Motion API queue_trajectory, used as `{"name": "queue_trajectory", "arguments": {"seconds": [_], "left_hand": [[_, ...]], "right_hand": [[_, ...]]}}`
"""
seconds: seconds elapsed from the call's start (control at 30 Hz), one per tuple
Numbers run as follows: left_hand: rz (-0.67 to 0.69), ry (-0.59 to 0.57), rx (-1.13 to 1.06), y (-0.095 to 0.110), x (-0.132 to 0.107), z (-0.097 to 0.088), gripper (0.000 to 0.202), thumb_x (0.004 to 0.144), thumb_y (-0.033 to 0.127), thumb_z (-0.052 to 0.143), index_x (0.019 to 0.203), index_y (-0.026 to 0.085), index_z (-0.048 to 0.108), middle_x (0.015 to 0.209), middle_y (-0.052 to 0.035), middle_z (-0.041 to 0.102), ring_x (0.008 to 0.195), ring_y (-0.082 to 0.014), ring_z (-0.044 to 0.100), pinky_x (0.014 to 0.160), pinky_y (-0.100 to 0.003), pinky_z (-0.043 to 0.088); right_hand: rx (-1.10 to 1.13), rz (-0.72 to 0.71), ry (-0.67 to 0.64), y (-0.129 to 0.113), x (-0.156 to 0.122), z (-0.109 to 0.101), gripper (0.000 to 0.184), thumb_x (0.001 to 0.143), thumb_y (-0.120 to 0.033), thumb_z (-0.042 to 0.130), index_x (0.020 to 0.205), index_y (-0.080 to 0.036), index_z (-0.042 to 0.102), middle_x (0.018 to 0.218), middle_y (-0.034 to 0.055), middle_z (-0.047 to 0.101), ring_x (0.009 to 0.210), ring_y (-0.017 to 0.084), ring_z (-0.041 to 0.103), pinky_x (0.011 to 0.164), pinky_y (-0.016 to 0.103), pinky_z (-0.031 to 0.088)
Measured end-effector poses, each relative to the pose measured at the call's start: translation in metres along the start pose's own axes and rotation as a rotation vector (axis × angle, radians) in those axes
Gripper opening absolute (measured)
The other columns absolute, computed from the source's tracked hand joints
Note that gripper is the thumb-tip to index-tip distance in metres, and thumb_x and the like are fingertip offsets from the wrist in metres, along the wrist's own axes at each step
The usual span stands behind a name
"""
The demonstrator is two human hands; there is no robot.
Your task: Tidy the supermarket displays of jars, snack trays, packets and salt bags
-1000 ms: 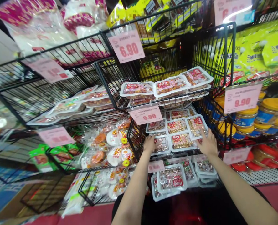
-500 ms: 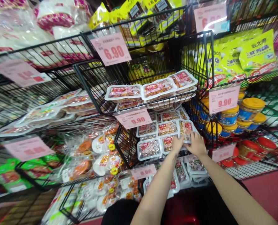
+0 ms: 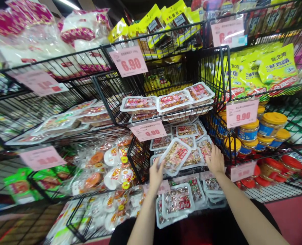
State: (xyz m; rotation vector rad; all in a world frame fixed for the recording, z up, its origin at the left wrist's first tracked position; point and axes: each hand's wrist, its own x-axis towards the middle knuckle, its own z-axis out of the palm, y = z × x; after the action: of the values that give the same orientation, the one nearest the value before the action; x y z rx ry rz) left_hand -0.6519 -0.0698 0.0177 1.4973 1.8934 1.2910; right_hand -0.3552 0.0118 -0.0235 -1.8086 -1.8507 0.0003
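Where the forearms frame the view, lower trays (image 3: 178, 200) sit stacked below and between the hands, close enough that a sagging tray could catch on them. The left hand (image 3: 156, 175) is closed on the near left corner of a tray (image 3: 177, 156), thumb at its rim; the fingers beneath are mostly hidden. That tray lies between the hands, tilted and askew over its neighbours. Held at one corner, it would probably dip at the far end, so fingers well spread underneath and the thumb on the hard rim, off the film, should serve best.

The right hand (image 3: 215, 160) touches the right edge of a second tray (image 3: 204, 148), fingers bent and near together; whether it grips or merely steadies, I cannot tell. Light pressure there should hold the layer steady.

Just beyond the held tray lie back trays (image 3: 186, 129), partly covered. To the left of the left hand stands the basket (image 3: 137, 160), its wire side a likely snag, so a level hold makes sense. Farther up, ahead of both hands, a tag (image 3: 148, 131) and upper trays (image 3: 175, 101) overhang, leaving little headroom. Jars (image 3: 272, 124) stand to the right, beyond the right hand.
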Motion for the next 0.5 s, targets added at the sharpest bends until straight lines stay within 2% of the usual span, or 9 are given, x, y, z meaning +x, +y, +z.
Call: {"name": "queue_trajectory", "arguments": {"seconds": [0.07, 0.1, 0.17, 0.2, 0.27, 0.37, 0.43, 0.5], "left_hand": [[0.018, 0.013, 0.153, -0.012, 0.008, -0.039, 0.038, 0.094, 0.044, 0.046, 0.118, 0.021, 0.064, 0.11, -0.0059, 0.073, 0.099, -0.0224, 0.067, 0.088, -0.03, 0.051], [0.027, -0.017, 0.244, -0.015, 0.013, -0.054, 0.036, 0.095, 0.044, 0.044, 0.118, 0.023, 0.063, 0.108, -0.0049, 0.073, 0.098, -0.0223, 0.068, 0.087, -0.03, 0.051], [0.042, -0.132, 0.436, -0.014, 0.024, -0.074, 0.033, 0.098, 0.04, 0.042, 0.118, 0.026, 0.063, 0.104, -0.004, 0.074, 0.096, -0.0225, 0.069, 0.085, -0.029, 0.051], [0.038, -0.184, 0.551, -0.012, 0.029, -0.077, 0.031, 0.098, 0.037, 0.041, 0.117, 0.026, 0.063, 0.103, -0.0044, 0.074, 0.097, -0.0228, 0.069, 0.084, -0.029, 0.051], [0.0, -0.205, 0.789, -0.004, 0.039, -0.072, 0.029, 0.097, 0.028, 0.041, 0.114, 0.023, 0.064, 0.107, -0.0089, 0.072, 0.101, -0.0257, 0.067, 0.082, -0.032, 0.052], [-0.054, -0.095, 1.012, 0.007, 0.046, -0.044, 0.031, 0.092, 0.015, 0.041, 0.113, 0.014, 0.064, 0.118, -0.0192, 0.065, 0.117, -0.0338, 0.058, 0.088, -0.044, 0.051], [-0.039, -0.026, 1.058, 0.01, 0.047, -0.02, 0.034, 0.09, 0.019, 0.046, 0.119, 0.008, 0.061, 0.122, -0.0234, 0.061, 0.124, -0.0379, 0.051, 0.101, -0.056, 0.043], [-0.019, 0.042, 1.086, 0.007, 0.047, 0.002, 0.049, 0.088, 0.034, 0.056, 0.126, 0.003, 0.057, 0.123, -0.026, 0.059, 0.124, -0.0407, 0.049, 0.11, -0.063, 0.03]], "right_hand": [[-0.026, -0.009, -0.037, -0.002, 0.002, 0.0, 0.063, 0.093, -0.033, 0.043, 0.15, -0.008, 0.031, 0.141, 0.0179, 0.049, 0.123, 0.032, 0.045, 0.103, 0.042, 0.036], [-0.033, -0.014, -0.049, -0.002, 0.002, 0.0, 0.064, 0.093, -0.035, 0.044, 0.149, -0.008, 0.031, 0.139, 0.0177, 0.051, 0.122, 0.032, 0.046, 0.102, 0.042, 0.036], [-0.04, -0.023, -0.065, -0.003, 0.003, 0.001, 0.065, 0.093, -0.037, 0.045, 0.15, -0.01, 0.031, 0.136, 0.0167, 0.053, 0.121, 0.032, 0.046, 0.102, 0.042, 0.035], [-0.04, -0.029, -0.071, -0.003, 0.004, 0.001, 0.065, 0.094, -0.038, 0.046, 0.15, -0.01, 0.03, 0.135, 0.0161, 0.054, 0.121, 0.031, 0.046, 0.102, 0.043, 0.034], [-0.037, -0.043, -0.081, -0.002, 0.004, 0.003, 0.064, 0.094, -0.038, 0.045, 0.151, -0.012, 0.03, 0.134, 0.0149, 0.055, 0.122, 0.031, 0.045, 0.103, 0.042, 0.033], [-0.039, -0.061, -0.093, -0.001, 0.005, 0.004, 0.063, 0.095, -0.039, 0.045, 0.15, -0.014, 0.031, 0.135, 0.0141, 0.055, 0.122, 0.03, 0.044, 0.102, 0.043, 0.032], [-0.043, -0.062, -0.097, -0.001, 0.005, 0.005, 0.062, 0.095, -0.039, 0.046, 0.15, -0.015, 0.032, 0.135, 0.0141, 0.056, 0.122, 0.031, 0.044, 0.101, 0.043, 0.032], [-0.044, -0.059, -0.099, -0.001, 0.005, 0.006, 0.06, 0.095, -0.038, 0.046, 0.149, -0.015, 0.035, 0.134, 0.014, 0.057, 0.122, 0.031, 0.044, 0.101, 0.043, 0.033]]}}
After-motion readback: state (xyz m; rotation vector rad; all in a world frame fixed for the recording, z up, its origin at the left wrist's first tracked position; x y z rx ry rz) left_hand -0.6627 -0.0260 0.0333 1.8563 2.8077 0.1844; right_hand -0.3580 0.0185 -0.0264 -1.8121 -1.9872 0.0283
